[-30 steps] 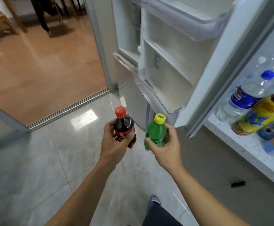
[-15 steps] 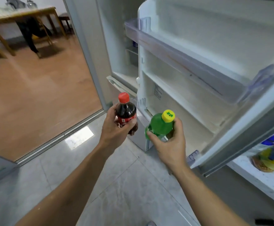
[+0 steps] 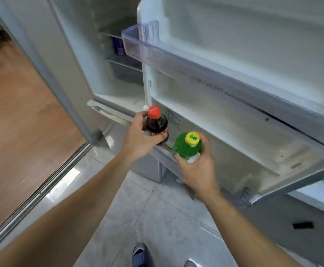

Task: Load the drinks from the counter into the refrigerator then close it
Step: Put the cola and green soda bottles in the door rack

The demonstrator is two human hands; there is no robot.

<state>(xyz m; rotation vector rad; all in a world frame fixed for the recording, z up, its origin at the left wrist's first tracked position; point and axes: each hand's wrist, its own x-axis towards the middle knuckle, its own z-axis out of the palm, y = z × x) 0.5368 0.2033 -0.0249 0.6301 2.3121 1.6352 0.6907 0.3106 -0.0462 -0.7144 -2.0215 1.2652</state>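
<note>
Two drinks held at the front edge of the lowest door shelf (image 3: 224, 135) of the open refrigerator door (image 3: 253, 45). The cola bottle (image 3: 157, 123), red-capped, is gripped around its body by the left hand (image 3: 140, 137), fingers curled round it; its base appears to sit at or just over the shelf's front lip, though contact cannot be confirmed. The green bottle (image 3: 186, 149), yellow-capped, is grasped by the right hand (image 3: 197, 168), fingers wrapped round its lower body, and is tilted toward the shelf, just beside the cola bottle. Likely faults: a base catching on the shelf lip and tipping the bottle outward onto the tiled floor (image 3: 157, 218); the two bottles knocking together, since they enter side by side; a bottle released while tilted and falling over on the shelf. Above, the clear upper door bin (image 3: 138, 41); inside the cabinet, a blue can (image 3: 118, 48) stands on a shelf
</note>
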